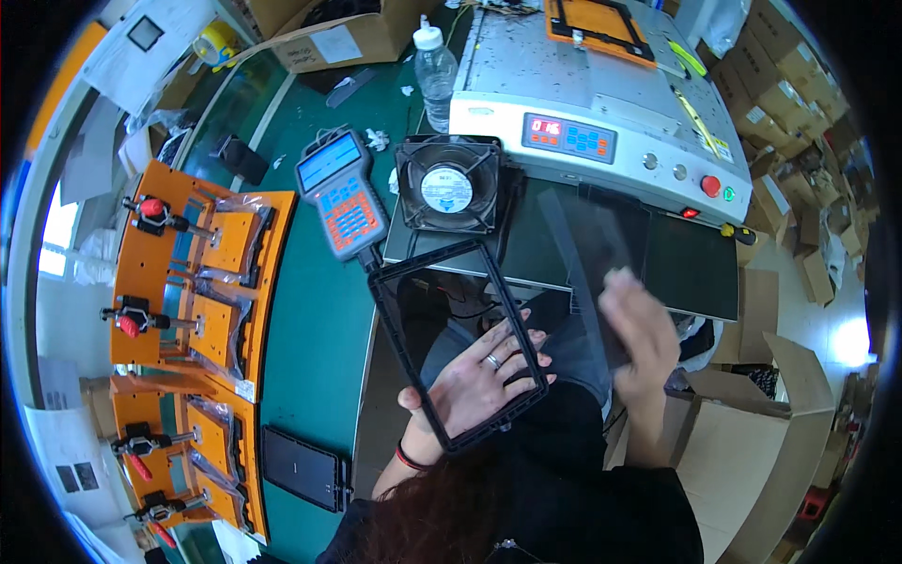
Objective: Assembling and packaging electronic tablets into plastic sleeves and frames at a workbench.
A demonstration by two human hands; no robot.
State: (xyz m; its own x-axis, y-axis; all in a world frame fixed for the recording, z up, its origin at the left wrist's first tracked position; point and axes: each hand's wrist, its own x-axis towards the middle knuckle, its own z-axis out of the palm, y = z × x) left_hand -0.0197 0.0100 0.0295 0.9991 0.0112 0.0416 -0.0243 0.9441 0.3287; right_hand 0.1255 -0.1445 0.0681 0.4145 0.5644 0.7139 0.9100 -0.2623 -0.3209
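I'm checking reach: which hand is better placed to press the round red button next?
Probably the right hand: it's nearer the button, though a blurred sheet seems held there. The left hand holds the black frame.

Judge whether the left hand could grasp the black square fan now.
Probably not: the left hand is busy holding a black rectangular plastic frame, though the fan itself looks uncovered.

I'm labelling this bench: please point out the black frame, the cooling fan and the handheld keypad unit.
Black frame (pixel 502 287), head view: upper part of its right-hand bar.
Cooling fan (pixel 446 190), head view: the round label at its hub.
Handheld keypad unit (pixel 349 209), head view: middle of its keys.
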